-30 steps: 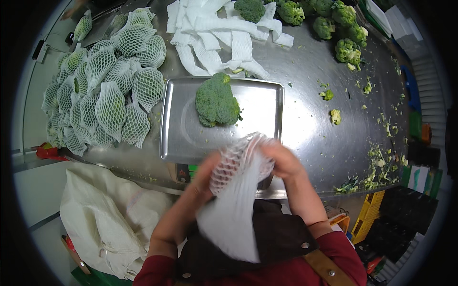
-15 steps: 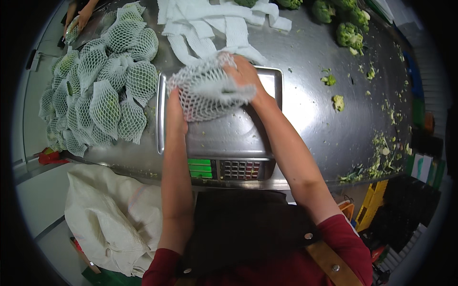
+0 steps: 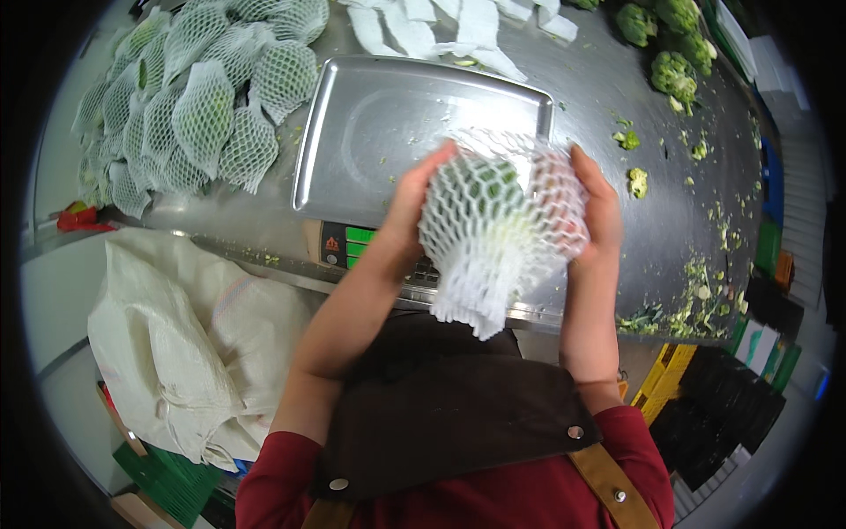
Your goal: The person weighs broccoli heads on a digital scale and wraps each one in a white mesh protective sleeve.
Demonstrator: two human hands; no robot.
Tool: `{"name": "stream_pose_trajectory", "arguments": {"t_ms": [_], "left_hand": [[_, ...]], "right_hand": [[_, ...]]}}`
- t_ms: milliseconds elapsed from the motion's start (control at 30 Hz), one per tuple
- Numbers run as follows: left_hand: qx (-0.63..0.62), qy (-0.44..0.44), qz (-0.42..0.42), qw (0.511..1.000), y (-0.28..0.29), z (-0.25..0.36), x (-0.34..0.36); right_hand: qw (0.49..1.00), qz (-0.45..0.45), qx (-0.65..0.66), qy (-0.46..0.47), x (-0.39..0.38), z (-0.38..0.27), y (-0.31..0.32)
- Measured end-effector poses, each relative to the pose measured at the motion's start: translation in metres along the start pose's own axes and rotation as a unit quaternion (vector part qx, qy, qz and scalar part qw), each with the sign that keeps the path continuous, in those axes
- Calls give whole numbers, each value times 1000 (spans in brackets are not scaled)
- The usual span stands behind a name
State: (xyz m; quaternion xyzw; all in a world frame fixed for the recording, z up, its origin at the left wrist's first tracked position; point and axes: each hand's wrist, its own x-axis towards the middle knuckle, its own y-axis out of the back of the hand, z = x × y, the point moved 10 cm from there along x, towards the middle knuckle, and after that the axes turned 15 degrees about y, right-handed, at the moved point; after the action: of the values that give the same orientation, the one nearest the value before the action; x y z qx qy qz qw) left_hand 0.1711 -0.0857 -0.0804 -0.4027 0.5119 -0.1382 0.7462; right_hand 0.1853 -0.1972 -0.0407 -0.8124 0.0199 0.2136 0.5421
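Note:
Between my two hands, above the near edge of the weighing scale, is a white foam net sleeve with a broccoli head showing green through its mesh. The gathered end of the sleeve hangs toward me. My left hand grips its left side, fingertips partly hidden behind the net. On the other side, my right hand is closed on the sleeve; skin shows through the mesh there, so some fingers seem to be inside it. Below lies the scale's bare steel tray, its keypad partly covered by my left forearm.
Net-wrapped broccoli heads are piled at the left. Flat white foam sleeves lie at the back. Unwrapped broccoli sits at the far right, with scraps along the right edge. A white woven sack stands at the lower left.
Both hands have brought the netted broccoli from over the tray's far part toward me and to the right. The sleeve now hangs with its gathered end facing me. My view has shifted too.

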Motion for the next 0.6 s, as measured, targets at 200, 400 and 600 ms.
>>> {"name": "stream_pose_trajectory", "arguments": {"t_ms": [200,400,600], "left_hand": [[-184,92,-251,946,-52,-70,12],[-177,-9,-198,964,-23,-72,30],[-124,-115,-186,968,8,-28,-3]], "right_hand": [[981,146,-82,96,-73,-16,54],[938,46,-296,176,-92,-20,94],[879,119,-404,224,-39,7,66]]}}
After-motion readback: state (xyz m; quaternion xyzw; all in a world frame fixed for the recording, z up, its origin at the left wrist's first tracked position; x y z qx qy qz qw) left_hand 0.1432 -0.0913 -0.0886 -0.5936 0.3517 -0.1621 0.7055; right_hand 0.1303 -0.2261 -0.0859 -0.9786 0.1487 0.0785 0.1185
